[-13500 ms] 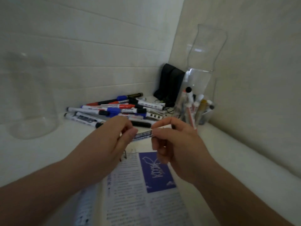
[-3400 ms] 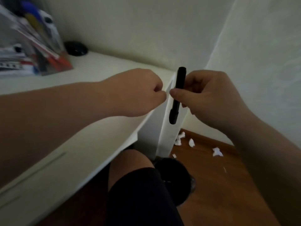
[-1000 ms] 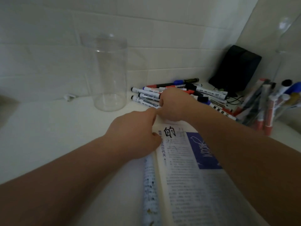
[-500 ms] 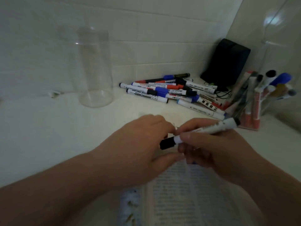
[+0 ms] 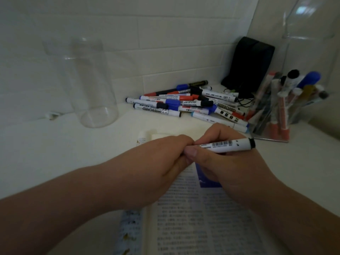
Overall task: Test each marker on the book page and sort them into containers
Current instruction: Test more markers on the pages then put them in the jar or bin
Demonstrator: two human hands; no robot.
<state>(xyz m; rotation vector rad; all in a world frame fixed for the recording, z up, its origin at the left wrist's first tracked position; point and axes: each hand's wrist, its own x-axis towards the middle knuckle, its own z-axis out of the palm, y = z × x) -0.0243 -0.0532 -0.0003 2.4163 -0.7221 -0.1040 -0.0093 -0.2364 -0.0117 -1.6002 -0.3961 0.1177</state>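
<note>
My right hand (image 5: 228, 162) grips a white whiteboard marker (image 5: 226, 145) by its barrel, held level above the open book (image 5: 198, 214). My left hand (image 5: 158, 162) closes round the marker's left end, where the cap is hidden inside the fingers. A pile of several markers (image 5: 185, 103) lies on the white desk behind the book. An empty clear jar (image 5: 92, 85) stands at the back left. A clear container (image 5: 287, 107) at the right holds several markers upright.
A black pouch (image 5: 248, 65) with a cable leans in the corner behind the pile. Tiled wall runs along the back and right. A small white scrap (image 5: 52, 115) lies left of the jar. White desk surface (image 5: 55, 153) spreads to the left.
My right hand picked a marker from the pile and brought it over the book. In the last half second my left hand closed over its black cap end.
</note>
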